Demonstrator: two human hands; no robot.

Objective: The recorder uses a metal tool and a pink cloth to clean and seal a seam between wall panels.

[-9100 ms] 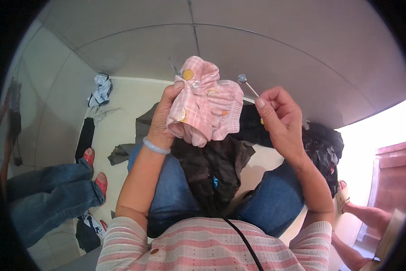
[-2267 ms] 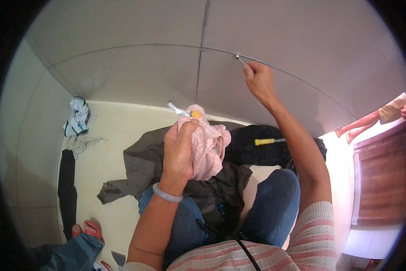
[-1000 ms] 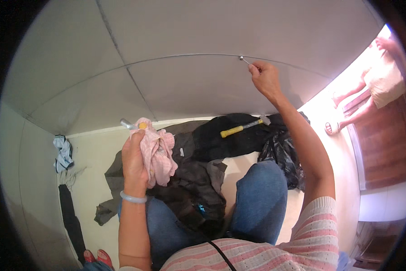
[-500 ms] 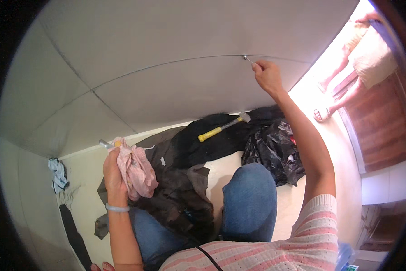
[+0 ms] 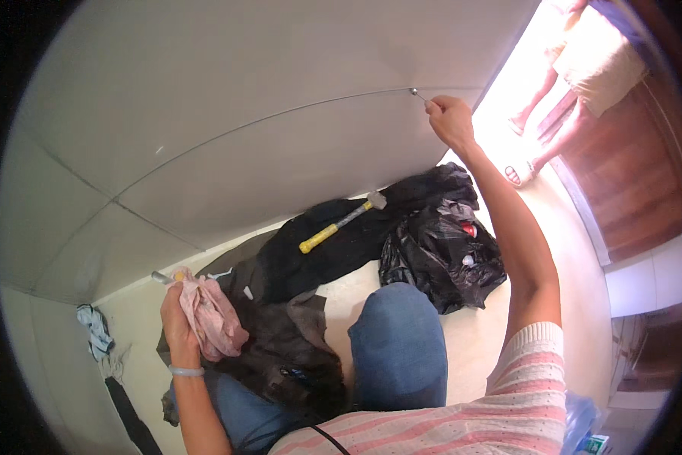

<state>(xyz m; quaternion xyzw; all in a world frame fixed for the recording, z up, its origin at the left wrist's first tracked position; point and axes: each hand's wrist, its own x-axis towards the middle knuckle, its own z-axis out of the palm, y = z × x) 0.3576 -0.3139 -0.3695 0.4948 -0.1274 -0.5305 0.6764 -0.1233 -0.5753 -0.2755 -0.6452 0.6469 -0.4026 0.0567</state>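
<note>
Hand Positions: Bundled Cloth at Left, Ball-Tipped Tool at Wall Joint

At the far left, a crumpled white-and-blue cloth (image 5: 97, 331) lies on the floor (image 5: 140, 364). The left hand (image 5: 175, 318) is closed around the left side of a pink cloth (image 5: 213, 315); most of its fingers are hidden. The cloth is soft, creased and bundled. A smooth, pale tube (image 5: 160, 278) projects beyond its upper left; whether the hand grips the tube directly cannot be told.

Below and right of the bundle lies a rumpled dark garment (image 5: 288, 341). Farther right, a hammer (image 5: 341, 222) with a yellow handle and grey head rests diagonally on black cloth (image 5: 280, 262).

The right hand (image 5: 452, 121) pinches a thin tool (image 5: 423, 98) between thumb and fingers. The tool's round metallic ball lies left of the hand, on the line of the joint (image 5: 280, 115) in the smooth grey wall (image 5: 310, 163); pressure cannot be determined. Below the right hand sits a glossy, wrinkled black plastic bag (image 5: 432, 265).
</note>
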